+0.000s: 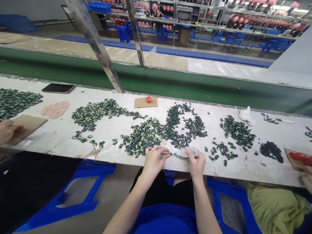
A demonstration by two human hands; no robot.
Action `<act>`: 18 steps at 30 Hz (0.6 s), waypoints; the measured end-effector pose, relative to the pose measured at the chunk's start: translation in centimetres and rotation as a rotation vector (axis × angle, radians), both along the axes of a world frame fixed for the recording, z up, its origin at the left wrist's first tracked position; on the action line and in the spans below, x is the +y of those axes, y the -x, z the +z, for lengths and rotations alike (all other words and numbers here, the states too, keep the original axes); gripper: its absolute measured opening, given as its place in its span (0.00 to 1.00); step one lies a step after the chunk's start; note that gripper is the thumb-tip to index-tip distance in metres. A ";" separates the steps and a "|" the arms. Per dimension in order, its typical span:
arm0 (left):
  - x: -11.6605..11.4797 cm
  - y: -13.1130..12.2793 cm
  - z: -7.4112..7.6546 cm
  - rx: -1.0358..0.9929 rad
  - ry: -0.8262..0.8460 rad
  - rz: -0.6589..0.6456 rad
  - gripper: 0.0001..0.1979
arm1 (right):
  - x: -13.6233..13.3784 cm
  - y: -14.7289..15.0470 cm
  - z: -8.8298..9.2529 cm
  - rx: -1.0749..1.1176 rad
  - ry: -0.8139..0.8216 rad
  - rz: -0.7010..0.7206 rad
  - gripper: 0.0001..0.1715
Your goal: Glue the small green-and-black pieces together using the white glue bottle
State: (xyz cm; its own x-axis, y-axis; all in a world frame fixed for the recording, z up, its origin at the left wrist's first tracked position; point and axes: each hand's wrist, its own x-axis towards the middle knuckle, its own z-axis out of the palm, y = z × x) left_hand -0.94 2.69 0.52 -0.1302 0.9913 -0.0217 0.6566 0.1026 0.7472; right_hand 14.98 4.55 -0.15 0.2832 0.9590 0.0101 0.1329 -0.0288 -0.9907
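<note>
Near the table's front edge, my left hand pinches a small dark piece with green on it. My right hand grips a clear squeeze bottle lying sideways, its blue-tipped nozzle pointing left at the small piece. Whether the tip touches the piece is too small to tell. Just beyond my left hand spreads a pile of dark pieces with green marks. A heap of plain dark pieces adjoins it on the right.
An orange-red cup sits on cardboard at the back. More dark-green piles lie right and left. A phone, pink pieces and crumpled tissue are on the table. Co-workers' hands show at both edges. A metal post rises behind.
</note>
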 end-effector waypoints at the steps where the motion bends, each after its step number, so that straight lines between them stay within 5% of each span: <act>1: 0.0 0.0 -0.1 0.000 0.001 0.001 0.06 | 0.0 0.0 0.0 -0.010 0.002 0.008 0.19; 8: 0.0 0.1 -0.4 -0.007 0.005 -0.006 0.06 | -0.1 -0.1 -0.4 -0.029 -0.012 -0.024 0.20; 18: 0.0 0.4 0.4 0.013 0.062 -0.096 0.08 | -0.4 -2.1 -0.8 0.061 -0.233 -0.279 0.22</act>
State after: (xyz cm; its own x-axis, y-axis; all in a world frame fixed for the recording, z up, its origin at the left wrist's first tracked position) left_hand -1.37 2.72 0.91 -0.0357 0.9960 -0.0822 0.6753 0.0847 0.7327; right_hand 17.06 4.14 -0.98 0.5405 0.8186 0.1944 0.0926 0.1717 -0.9808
